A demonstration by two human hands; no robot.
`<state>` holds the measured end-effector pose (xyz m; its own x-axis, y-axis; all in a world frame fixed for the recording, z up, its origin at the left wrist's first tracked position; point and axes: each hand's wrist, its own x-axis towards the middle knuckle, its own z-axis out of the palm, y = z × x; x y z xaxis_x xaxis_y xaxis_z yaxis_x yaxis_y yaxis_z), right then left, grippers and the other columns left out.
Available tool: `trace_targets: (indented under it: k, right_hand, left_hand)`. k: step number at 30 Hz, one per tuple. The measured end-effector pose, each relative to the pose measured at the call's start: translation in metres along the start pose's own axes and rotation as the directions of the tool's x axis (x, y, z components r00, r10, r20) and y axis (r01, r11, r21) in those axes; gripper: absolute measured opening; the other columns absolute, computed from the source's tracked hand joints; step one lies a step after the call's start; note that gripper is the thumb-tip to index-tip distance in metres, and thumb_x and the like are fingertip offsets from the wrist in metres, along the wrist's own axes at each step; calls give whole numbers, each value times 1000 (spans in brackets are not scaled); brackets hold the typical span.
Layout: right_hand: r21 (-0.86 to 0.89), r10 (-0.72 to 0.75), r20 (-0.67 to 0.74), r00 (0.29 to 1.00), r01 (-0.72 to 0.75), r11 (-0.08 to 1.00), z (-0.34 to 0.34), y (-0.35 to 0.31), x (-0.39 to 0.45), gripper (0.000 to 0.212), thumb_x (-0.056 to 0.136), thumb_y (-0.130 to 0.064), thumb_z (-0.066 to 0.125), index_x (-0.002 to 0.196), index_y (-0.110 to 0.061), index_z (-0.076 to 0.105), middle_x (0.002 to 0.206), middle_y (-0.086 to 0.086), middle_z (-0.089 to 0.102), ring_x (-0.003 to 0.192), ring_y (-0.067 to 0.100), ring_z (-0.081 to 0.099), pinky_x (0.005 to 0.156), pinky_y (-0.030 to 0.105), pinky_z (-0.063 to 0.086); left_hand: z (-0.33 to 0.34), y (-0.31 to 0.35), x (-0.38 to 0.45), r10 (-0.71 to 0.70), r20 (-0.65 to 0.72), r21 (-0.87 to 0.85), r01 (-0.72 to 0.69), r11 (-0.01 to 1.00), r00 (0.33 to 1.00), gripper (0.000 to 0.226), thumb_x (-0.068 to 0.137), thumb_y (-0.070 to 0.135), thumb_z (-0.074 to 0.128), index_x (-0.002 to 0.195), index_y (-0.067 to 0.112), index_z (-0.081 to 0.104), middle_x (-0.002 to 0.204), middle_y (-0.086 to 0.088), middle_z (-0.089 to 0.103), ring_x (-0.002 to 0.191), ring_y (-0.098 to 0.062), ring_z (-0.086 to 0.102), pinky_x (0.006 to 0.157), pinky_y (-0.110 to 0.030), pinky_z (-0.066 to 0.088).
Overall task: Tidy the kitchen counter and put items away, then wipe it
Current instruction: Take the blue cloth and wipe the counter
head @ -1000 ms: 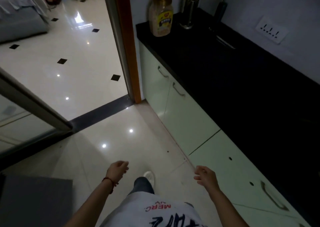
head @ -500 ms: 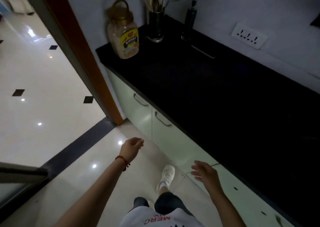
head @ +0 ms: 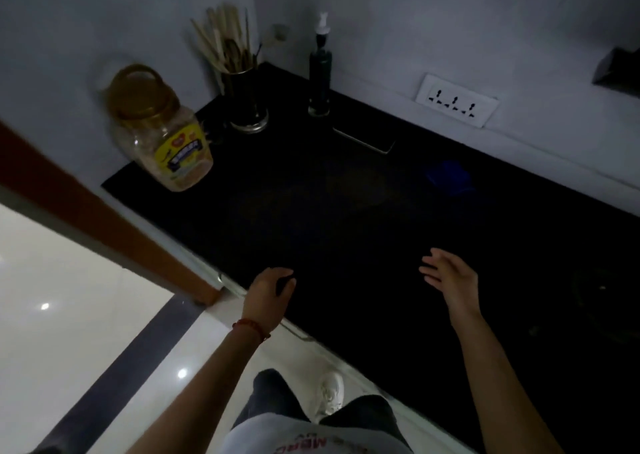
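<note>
The black counter (head: 311, 218) fills the dim corner. At its left end stands a big plastic jar (head: 166, 138); a cup of chopsticks (head: 244, 103) and a pump bottle (head: 320, 79) sit along the back edge. Over the front edge, the left hand (head: 268, 292) hangs loosely curled and the right hand (head: 450, 278) spreads open, neither holding anything.

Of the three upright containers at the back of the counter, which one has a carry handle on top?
The plastic jar with the yellow label, leftmost near the counter's end. The utensil holder holds sticks, and the dark pump bottle has a white nozzle.
</note>
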<state>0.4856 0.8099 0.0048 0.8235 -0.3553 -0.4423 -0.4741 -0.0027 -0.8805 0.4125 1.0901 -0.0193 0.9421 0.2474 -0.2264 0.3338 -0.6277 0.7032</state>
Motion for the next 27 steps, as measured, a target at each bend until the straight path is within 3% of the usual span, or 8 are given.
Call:
trace_targets:
  k: [5,9,13,16,19,22,25,27]
  right_hand:
    - [12,49,-193,980,-47,999,16,-21,58,30,92,-17,52,121,-8,56,117,13,63,94,21,62,84,33,51]
    - [-103,42,-337,941,-81,991,23,-41,97,39,92,-24,53,129,-11,50,124,12,59,106,26,59,92,39,50]
    - [-233,-34,-371,928,-58,971,22,-59,145,55,91,-32,54,139,-13,35,140,13,45,120,28,50,91,27,40]
    - [-274,-69,-361,930,-35,961,26,-68,176,66,89,-37,56,143,-15,28,147,12,36,126,28,44,95,30,40]
    - [-377,-86,-322,943,-44,925,34,-74,201,71,86,-43,57,144,-16,27,148,13,34,131,31,38,105,40,39]
    - [-476,-92,-314,945,-73,877,37,-76,216,72,83,-48,59,142,-16,32,144,15,40,129,36,37,105,47,40]
    - [-494,-68,-277,958,-82,865,36,-77,220,78,78,-49,65,140,-13,33,143,16,41,125,35,43,103,44,43]
    - [-466,-39,-259,965,-89,880,36,-76,217,80,78,-43,68,139,-6,33,140,18,44,122,33,47,98,35,45]
  left_hand:
    - [11,1,47,151,52,262,-160,952,987,47,87,26,58,131,14,49,145,-9,42,138,-26,31,113,-41,27]
    - [14,-13,66,172,185,429,-237,872,968,60,88,39,50,141,18,32,155,-5,22,145,-23,13,117,-43,11]
    - [11,-18,68,156,237,487,-256,835,959,71,88,57,18,135,10,44,147,-12,39,137,-31,33,111,-47,23]
    - [8,-17,69,173,251,490,-279,826,952,83,87,60,1,129,9,51,139,-13,49,130,-33,44,105,-47,30]
    - [6,-18,71,160,265,492,-276,826,951,72,89,59,16,128,10,52,138,-12,51,128,-32,46,104,-48,32]
    - [6,-19,71,164,268,503,-283,817,949,61,82,48,36,127,11,52,137,-12,53,127,-31,48,103,-47,32]
    - [6,-19,72,164,267,521,-286,804,949,59,80,46,38,126,11,54,134,-12,55,125,-31,51,101,-47,34]
    - [7,-19,71,165,267,533,-289,795,949,59,81,46,37,125,11,54,133,-12,56,124,-31,52,101,-47,34]
